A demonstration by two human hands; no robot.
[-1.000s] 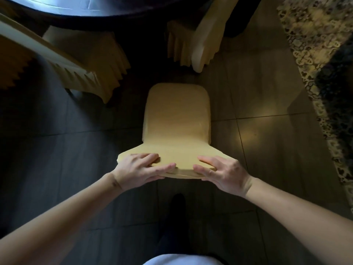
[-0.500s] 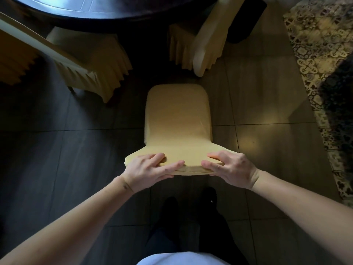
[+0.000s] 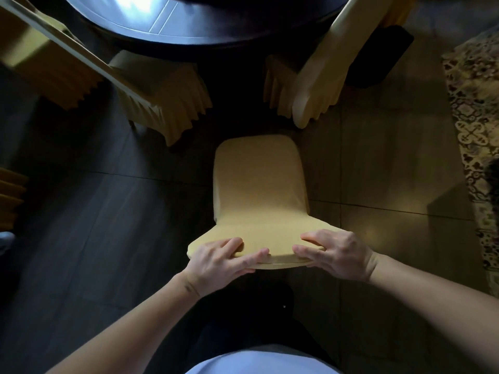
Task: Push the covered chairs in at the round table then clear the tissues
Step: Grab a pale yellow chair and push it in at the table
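Fingers [image 3: 237, 245] of the left hand [image 3: 218, 263] are curled over the top edge of the covered chair [image 3: 259, 190], thumb along the near side; the right hand [image 3: 334, 255] grips the same edge just beside it, fingers bent over the top and thumb hidden underneath. Both hands hold the backrest top, left towards its left half, right towards its right.

The chair stands on the tiled floor [image 3: 378, 171] directly ahead, seat pointing at the round table [image 3: 189, 31] but not yet under it; its front edge lies between the two neighbouring chairs.

Judging by the look, the stretch cover is soft and may slide a little over the stiff frame beneath, so a firm hold on the backrest's top edge, hands spread, seems the right place. The chair is probably light enough to slide, though its legs might catch on tile joints.

Counted: one chair in hand, one skirted chair [image 3: 162, 98] at left, one [image 3: 310, 85] at right, and part of another skirted cover [image 3: 10, 201] at the far left edge. No tissues are visible. One patterned rug [image 3: 475, 125] lies at right
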